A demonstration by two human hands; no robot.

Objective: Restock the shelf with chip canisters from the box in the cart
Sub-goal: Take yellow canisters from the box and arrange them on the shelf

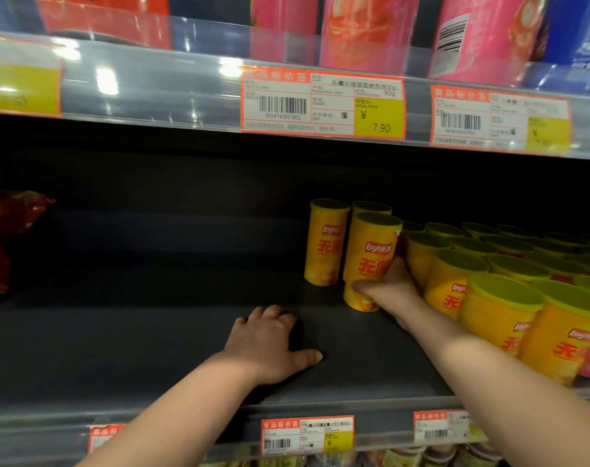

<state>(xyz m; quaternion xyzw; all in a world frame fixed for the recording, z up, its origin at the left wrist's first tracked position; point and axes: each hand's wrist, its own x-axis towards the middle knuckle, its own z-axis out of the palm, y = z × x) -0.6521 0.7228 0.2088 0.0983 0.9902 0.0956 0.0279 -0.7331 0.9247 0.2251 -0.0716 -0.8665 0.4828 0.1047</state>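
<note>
From my seat, the biggest thing in view is the dark shelf [152, 332], and most of its left and middle board lies bare. That tells me the restock is only partly done. The right end is packed: a block of yellow Lay's canisters [502, 308] stands there in rows, lids up, reaching to the shelf's front lip. Two more stand just left of that block near the back, one of them the rear canister [327, 242]. The cart and box are out of view, so I can't say how much stock is left, but I judge many more will fit.

The canister in hand [371, 261] sits in front of that rear pair, beside the block. Its long axis runs near vertical with the top leaning slightly right, lid up, label facing me. I can't tell whether its base is fully seated.

My right hand [391, 288] grips it low down, thumb across the front. My left hand [270, 342] rests palm down on the bare board, fingers loosely bent, holding nothing.
</note>
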